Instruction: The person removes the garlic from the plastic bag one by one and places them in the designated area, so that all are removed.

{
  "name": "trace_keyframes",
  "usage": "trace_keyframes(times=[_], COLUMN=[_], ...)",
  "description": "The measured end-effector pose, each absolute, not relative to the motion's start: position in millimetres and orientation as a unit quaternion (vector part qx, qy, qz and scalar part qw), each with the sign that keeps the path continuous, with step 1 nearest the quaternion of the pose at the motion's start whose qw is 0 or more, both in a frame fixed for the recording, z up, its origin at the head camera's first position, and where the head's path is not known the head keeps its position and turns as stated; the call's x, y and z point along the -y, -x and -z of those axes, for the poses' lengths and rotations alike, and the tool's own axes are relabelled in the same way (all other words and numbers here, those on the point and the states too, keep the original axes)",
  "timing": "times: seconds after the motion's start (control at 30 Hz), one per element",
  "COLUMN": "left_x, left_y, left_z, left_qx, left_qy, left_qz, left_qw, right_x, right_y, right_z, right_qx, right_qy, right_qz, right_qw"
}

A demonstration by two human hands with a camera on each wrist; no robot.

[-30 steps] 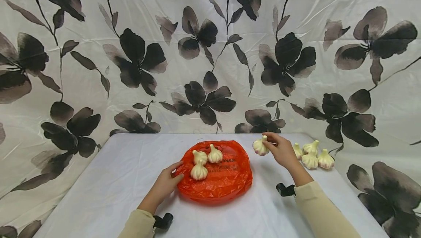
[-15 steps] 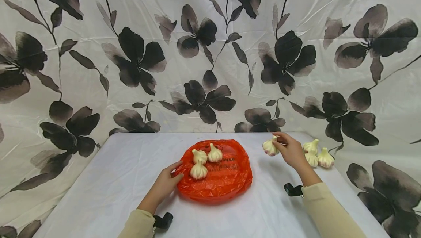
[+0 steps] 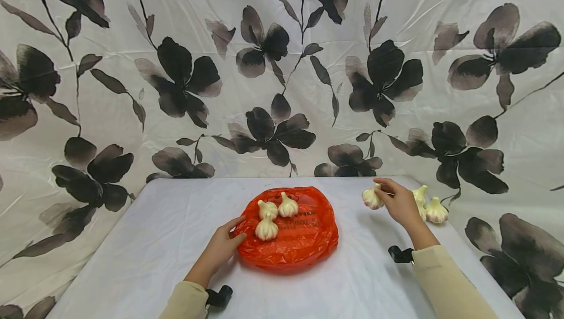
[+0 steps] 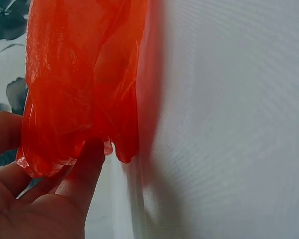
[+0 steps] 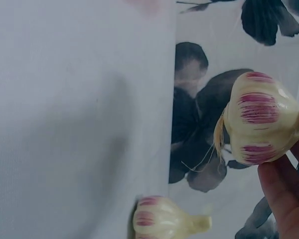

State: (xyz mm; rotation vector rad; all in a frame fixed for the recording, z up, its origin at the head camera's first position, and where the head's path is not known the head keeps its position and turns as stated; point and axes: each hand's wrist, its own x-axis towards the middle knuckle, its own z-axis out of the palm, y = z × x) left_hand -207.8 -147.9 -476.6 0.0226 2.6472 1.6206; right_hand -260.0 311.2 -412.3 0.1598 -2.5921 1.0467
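Note:
My right hand (image 3: 398,204) pinches a garlic bulb (image 3: 372,197) by its stem, held above the far right of the table. In the right wrist view this bulb (image 5: 256,119) shows purple streaks and thin roots, with fingertips at its neck. My left hand (image 3: 222,243) holds the left edge of a red plastic bag (image 3: 299,245); in the left wrist view the bag's edge (image 4: 79,99) lies between thumb and fingers. On the bag rest three garlic bulbs: a front one (image 3: 266,228), one behind it (image 3: 266,209) and one farther right (image 3: 288,205).
More garlic bulbs (image 3: 437,210) stand at the table's right edge, partly hidden behind my right hand. A white cloth (image 3: 145,250) covers the table. A floral curtain (image 3: 273,55) hangs directly behind it. Black wrist mounts (image 3: 401,254) project from my wrists.
My right hand has carried the held garlic bulb rightward, away from the bag and toward the bulbs at the right edge. My left hand and the bulbs on the bag stay put.

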Motion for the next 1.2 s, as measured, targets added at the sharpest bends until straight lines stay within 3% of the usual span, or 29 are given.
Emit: trace_keyframes(times=[0.3, 1.2], left_x=[148.4, 147.2], left_y=[206.4, 206.5], left_z=[474.7, 476.7], left_qx=[-0.855, -0.850], left_qy=[-0.002, -0.009], left_qz=[-0.517, -0.527], left_qw=[0.021, 0.019], right_x=[-325.2, -346.8], right_y=[261.0, 257.9], right_z=[421.2, 437.1], right_qx=[0.916, 0.929], right_qy=[-0.040, 0.007], right_qz=[-0.350, -0.333], right_qw=[0.191, 0.161])
